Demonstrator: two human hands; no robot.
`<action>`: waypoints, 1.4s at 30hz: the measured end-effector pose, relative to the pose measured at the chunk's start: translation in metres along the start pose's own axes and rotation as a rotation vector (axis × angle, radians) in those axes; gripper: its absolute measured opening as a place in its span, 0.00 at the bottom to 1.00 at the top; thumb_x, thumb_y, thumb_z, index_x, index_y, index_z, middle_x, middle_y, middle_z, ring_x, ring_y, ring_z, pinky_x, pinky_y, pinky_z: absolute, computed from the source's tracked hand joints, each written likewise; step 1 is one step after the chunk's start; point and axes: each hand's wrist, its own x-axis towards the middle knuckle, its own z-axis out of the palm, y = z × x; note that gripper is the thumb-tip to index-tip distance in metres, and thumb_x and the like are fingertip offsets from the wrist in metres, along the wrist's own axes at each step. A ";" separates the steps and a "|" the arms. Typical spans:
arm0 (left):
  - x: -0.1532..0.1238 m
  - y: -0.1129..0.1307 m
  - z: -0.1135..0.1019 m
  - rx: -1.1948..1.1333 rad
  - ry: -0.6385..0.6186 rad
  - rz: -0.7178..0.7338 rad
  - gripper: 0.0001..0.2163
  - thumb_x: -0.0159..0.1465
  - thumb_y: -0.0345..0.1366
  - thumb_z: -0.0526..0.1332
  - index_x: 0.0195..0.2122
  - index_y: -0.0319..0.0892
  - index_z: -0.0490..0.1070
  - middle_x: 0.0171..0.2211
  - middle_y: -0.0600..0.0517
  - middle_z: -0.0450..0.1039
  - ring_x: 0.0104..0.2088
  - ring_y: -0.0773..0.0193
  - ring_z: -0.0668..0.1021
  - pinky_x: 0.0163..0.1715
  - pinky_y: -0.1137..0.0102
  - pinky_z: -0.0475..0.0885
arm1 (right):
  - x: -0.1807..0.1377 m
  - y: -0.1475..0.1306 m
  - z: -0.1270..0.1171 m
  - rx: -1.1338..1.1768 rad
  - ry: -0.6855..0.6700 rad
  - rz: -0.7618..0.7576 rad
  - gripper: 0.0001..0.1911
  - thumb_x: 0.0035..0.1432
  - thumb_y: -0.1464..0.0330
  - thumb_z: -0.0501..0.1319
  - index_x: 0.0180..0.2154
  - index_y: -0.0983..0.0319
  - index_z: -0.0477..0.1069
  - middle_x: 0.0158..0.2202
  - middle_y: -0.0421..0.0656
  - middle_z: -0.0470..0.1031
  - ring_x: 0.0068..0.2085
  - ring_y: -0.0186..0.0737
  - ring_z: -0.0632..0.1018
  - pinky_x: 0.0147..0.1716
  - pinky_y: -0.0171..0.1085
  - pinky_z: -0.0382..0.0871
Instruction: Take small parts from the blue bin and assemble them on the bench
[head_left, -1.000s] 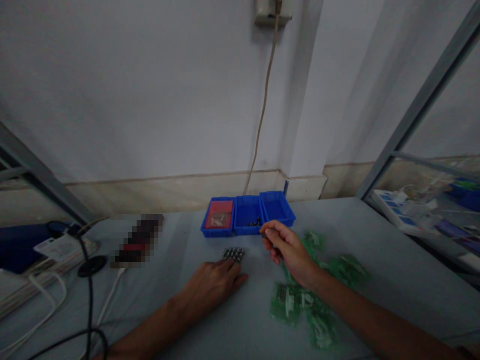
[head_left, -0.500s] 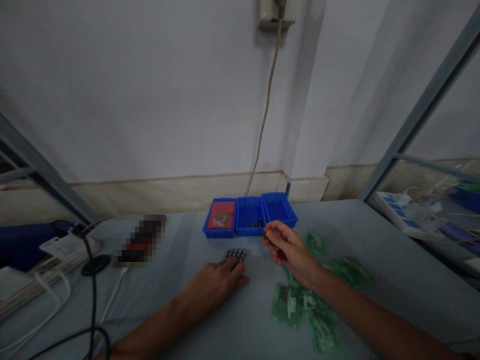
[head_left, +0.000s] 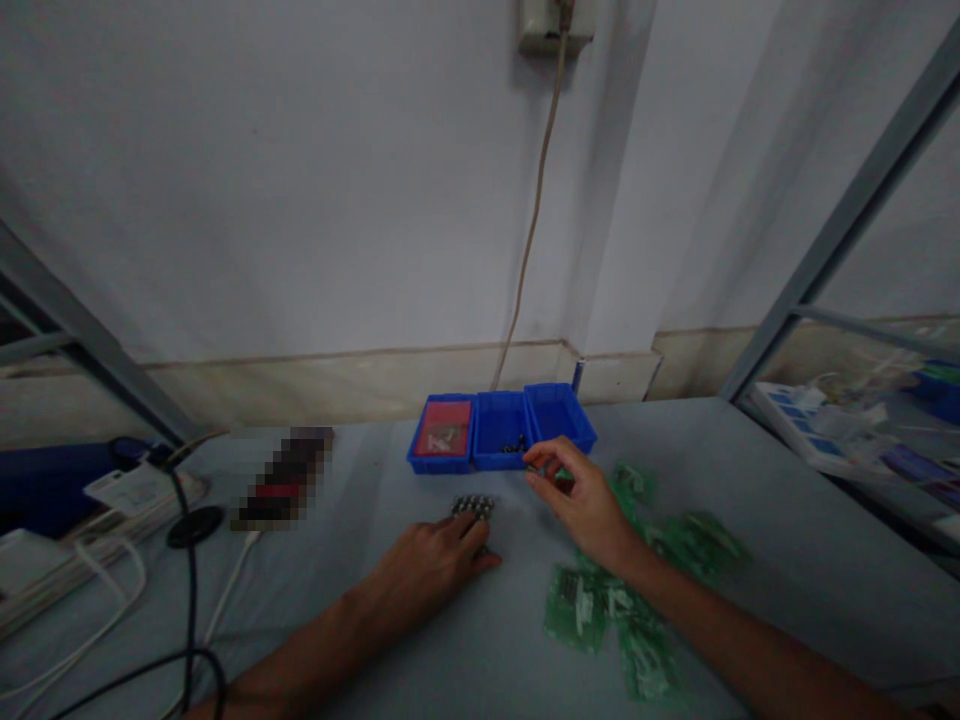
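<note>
Broadly, a grey surface [head_left: 787, 500] fills the lower half of the head view and meets a pale wall [head_left: 300, 200], down which a beige cable [head_left: 536, 220] hangs from a socket [head_left: 555, 25] towards the back edge. At the left side a black cord [head_left: 187, 600] and white cords [head_left: 90, 600] lie loosely over the surface. Right of centre, a scatter of green packets [head_left: 600, 600] is spread across the surface, some overlapping, and the right forearm passes above them. At the back stand three small blue trays, side by side and touching: the left tray [head_left: 439, 466] has red contents, the middle tray [head_left: 495, 425] holds a few dark small parts [head_left: 514, 445], and the right tray [head_left: 559, 420] shows only its blue floor. The right hand [head_left: 589, 500] hovers just in front of the middle and right trays, its grip loosely open, with thumb and forefinger curved and apart and nothing that I can make out between them. The left hand [head_left: 427, 570] lies palm down on the surface, its grip open and flat. Its fingertips [head_left: 476, 535] touch the near edge of a small dark block [head_left: 472, 506] of closely packed metal pieces. That block sits on the surface in front of the left and middle trays, between the two hands.
</note>
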 end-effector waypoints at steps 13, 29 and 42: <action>-0.001 -0.002 0.005 -0.003 0.014 -0.009 0.11 0.78 0.40 0.52 0.42 0.40 0.68 0.38 0.48 0.76 0.33 0.59 0.81 0.30 0.68 0.78 | 0.006 0.006 0.003 0.358 -0.042 0.218 0.13 0.66 0.54 0.62 0.41 0.56 0.68 0.33 0.36 0.72 0.21 0.31 0.66 0.15 0.29 0.60; 0.000 -0.001 -0.001 -0.063 -0.001 0.041 0.11 0.79 0.39 0.49 0.45 0.41 0.68 0.42 0.49 0.74 0.35 0.62 0.80 0.32 0.69 0.78 | 0.011 0.013 -0.009 -0.241 0.027 -0.129 0.12 0.70 0.69 0.58 0.51 0.56 0.75 0.50 0.46 0.76 0.48 0.47 0.76 0.48 0.44 0.70; -0.001 0.005 -0.012 -0.167 0.003 -0.007 0.04 0.73 0.32 0.56 0.47 0.42 0.68 0.43 0.49 0.73 0.37 0.62 0.79 0.36 0.70 0.77 | 0.008 0.020 -0.007 -0.360 -0.063 -0.196 0.20 0.70 0.73 0.56 0.60 0.53 0.71 0.55 0.48 0.72 0.56 0.49 0.76 0.57 0.48 0.69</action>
